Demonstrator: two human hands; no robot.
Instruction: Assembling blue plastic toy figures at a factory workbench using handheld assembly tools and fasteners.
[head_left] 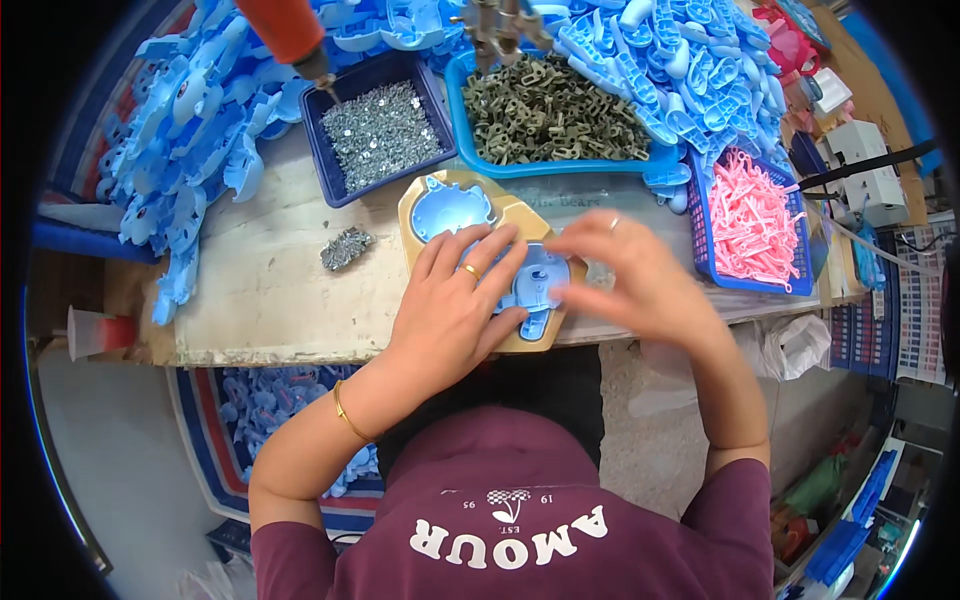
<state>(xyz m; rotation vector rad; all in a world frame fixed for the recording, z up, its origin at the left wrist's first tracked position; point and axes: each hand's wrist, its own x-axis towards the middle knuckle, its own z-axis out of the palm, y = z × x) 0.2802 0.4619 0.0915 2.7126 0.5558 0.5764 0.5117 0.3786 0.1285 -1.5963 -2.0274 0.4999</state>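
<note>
A tan jig block (pixel 518 213) lies at the near edge of the table with light blue plastic pieces set into it. One is a rounded hollow shell (pixel 448 207) in its far left recess. The other is a blue part (pixel 541 284) with a round middle and a short arm, in the right recess. My left hand (pixel 445 300) rests across the jig with its fingers stretched out, partly hiding both pieces. My right hand (pixel 645 280) is at the right side of the blue part, thumb and fingers apart and slightly blurred; nothing shows between them.
A dark blue tray of small screws (pixel 322 165) and a blue tray of dark green metal clips (pixel 560 168) stand behind the jig. Loose screws (pixel 346 249) lie left. Blue shells (pixel 190 150) are heaped around; a basket holds pink pieces (pixel 750 225). An orange screwdriver (pixel 283 30) hangs above.
</note>
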